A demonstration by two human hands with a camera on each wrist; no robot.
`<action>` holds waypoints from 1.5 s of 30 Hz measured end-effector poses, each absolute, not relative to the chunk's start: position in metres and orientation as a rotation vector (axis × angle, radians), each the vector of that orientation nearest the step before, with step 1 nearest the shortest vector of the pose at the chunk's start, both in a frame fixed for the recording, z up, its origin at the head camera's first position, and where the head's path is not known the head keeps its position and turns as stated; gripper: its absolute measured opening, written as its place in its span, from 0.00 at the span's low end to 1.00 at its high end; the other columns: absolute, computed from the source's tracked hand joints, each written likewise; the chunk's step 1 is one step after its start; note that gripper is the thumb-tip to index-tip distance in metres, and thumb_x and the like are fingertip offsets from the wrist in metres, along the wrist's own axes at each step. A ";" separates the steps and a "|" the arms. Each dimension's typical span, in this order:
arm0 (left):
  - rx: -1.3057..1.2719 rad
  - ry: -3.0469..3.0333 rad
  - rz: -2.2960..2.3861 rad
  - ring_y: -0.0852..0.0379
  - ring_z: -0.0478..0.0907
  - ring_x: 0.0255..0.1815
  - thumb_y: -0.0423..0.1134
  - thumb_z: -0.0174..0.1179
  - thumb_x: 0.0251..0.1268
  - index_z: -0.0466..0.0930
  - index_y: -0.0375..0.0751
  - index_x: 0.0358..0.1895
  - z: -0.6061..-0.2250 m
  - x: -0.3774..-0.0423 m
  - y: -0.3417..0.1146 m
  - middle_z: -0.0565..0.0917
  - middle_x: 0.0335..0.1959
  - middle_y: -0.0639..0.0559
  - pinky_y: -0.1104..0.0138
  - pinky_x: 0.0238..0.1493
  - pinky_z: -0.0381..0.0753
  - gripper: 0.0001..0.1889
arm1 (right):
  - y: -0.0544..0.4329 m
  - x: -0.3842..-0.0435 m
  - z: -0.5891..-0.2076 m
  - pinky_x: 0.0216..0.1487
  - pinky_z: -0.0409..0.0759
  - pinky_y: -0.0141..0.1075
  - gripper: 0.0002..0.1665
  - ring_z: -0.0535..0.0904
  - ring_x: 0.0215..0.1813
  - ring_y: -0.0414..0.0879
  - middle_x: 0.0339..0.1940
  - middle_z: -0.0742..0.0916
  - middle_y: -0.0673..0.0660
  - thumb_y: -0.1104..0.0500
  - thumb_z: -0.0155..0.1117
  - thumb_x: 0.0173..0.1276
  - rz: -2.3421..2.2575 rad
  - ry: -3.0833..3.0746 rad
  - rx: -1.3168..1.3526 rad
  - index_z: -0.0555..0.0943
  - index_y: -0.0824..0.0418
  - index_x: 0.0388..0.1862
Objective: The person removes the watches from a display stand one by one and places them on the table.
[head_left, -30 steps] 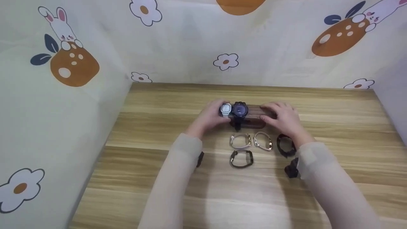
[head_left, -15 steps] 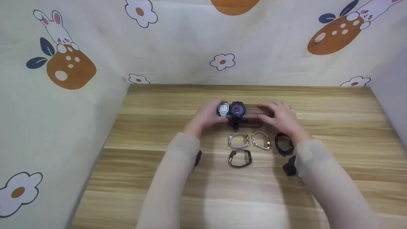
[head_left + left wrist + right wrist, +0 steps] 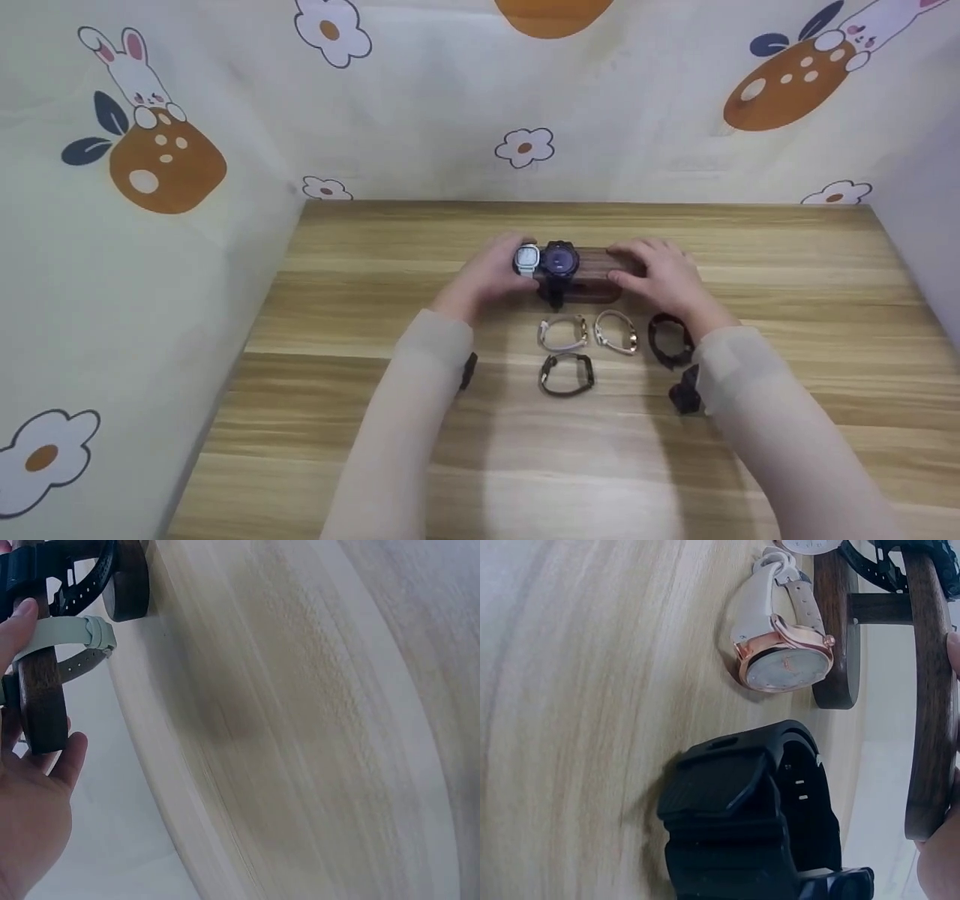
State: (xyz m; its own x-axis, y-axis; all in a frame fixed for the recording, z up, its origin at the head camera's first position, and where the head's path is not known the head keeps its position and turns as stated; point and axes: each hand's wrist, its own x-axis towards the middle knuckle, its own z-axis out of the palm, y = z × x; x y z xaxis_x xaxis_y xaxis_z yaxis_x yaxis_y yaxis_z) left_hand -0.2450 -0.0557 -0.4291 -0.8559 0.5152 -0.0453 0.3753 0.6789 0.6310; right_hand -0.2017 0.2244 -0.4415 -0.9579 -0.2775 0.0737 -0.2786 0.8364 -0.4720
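A dark wooden watch stand [image 3: 596,262] with a raised bar and a base stands on the table. A pale green watch [image 3: 527,257] and a black round watch [image 3: 560,259] are strapped side by side round its bar. My left hand [image 3: 491,274] grips the bar's left end, its thumb [image 3: 21,626] beside the pale green strap [image 3: 64,631]. At the other end, my right hand [image 3: 664,277] holds the bar between thumb and fingers. In the right wrist view, only part of that hand [image 3: 941,855] shows at the edge.
In front of the stand lie two light-strapped watches [image 3: 583,330] [image 3: 632,341], a slim black watch [image 3: 589,371] and a bulky black watch [image 3: 727,817]. Black wrist devices [image 3: 685,391] [image 3: 469,371] sit at both cuffs. A patterned cloth [image 3: 420,112] rises behind the table [image 3: 360,300].
The head view has shifted slightly, moving the scene a little to the left. Both hands keep their hold on the watch stand, and the watches lie as before.
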 end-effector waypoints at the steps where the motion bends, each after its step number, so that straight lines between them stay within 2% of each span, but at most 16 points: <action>1: 0.725 2.670 0.931 0.51 0.67 0.59 0.38 0.71 0.46 0.68 0.41 0.62 -0.428 -0.245 -0.056 0.73 0.59 0.48 0.62 0.63 0.64 0.35 | 0.225 -0.202 -0.441 0.62 0.49 0.65 0.35 0.61 0.65 0.63 0.63 0.73 0.62 0.35 0.57 0.63 0.772 -3.009 0.455 0.72 0.53 0.63; 15: 0.790 2.685 0.928 0.53 0.69 0.55 0.39 0.72 0.43 0.71 0.39 0.55 -0.427 -0.246 -0.058 0.75 0.52 0.48 0.64 0.61 0.66 0.32 | 0.225 -0.200 -0.440 0.61 0.49 0.66 0.34 0.61 0.65 0.63 0.63 0.73 0.62 0.36 0.58 0.62 0.779 -3.005 0.453 0.72 0.51 0.63; 24: 0.627 2.569 1.196 0.54 0.68 0.58 0.37 0.72 0.41 0.70 0.46 0.59 -0.445 -0.248 -0.064 0.71 0.58 0.51 0.60 0.62 0.65 0.36 | 0.224 -0.201 -0.442 0.60 0.51 0.65 0.34 0.61 0.64 0.62 0.63 0.73 0.62 0.36 0.58 0.62 0.786 -3.002 0.457 0.72 0.51 0.63; 33: 0.534 2.395 1.375 0.51 0.70 0.56 0.34 0.72 0.41 0.67 0.45 0.63 -0.448 -0.249 -0.065 0.74 0.57 0.48 0.58 0.62 0.64 0.39 | 0.225 -0.200 -0.442 0.59 0.53 0.63 0.33 0.63 0.63 0.62 0.62 0.74 0.61 0.37 0.58 0.62 0.786 -2.971 0.462 0.73 0.51 0.62; 39: 0.511 2.376 1.378 0.52 0.71 0.55 0.34 0.73 0.40 0.68 0.48 0.62 -0.447 -0.250 -0.066 0.75 0.55 0.49 0.59 0.61 0.65 0.39 | 0.226 -0.201 -0.443 0.61 0.52 0.64 0.33 0.62 0.64 0.62 0.62 0.74 0.61 0.37 0.59 0.62 0.797 -2.970 0.468 0.73 0.52 0.62; 45: 0.486 2.300 1.459 0.51 0.71 0.55 0.30 0.72 0.40 0.67 0.45 0.63 -0.450 -0.251 -0.066 0.75 0.55 0.48 0.61 0.61 0.65 0.39 | 0.225 -0.201 -0.443 0.62 0.49 0.65 0.33 0.62 0.64 0.62 0.62 0.74 0.61 0.37 0.59 0.62 0.782 -2.976 0.462 0.73 0.52 0.62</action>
State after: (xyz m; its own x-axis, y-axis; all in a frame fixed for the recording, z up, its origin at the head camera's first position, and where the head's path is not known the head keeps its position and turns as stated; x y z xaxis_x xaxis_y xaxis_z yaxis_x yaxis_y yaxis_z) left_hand -0.2512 -0.0658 -0.4504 -0.8711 0.4748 -0.1256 0.0888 0.4038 0.9105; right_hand -0.2008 0.2247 -0.4427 -0.9554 -0.2765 0.1032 -0.2915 0.8295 -0.4764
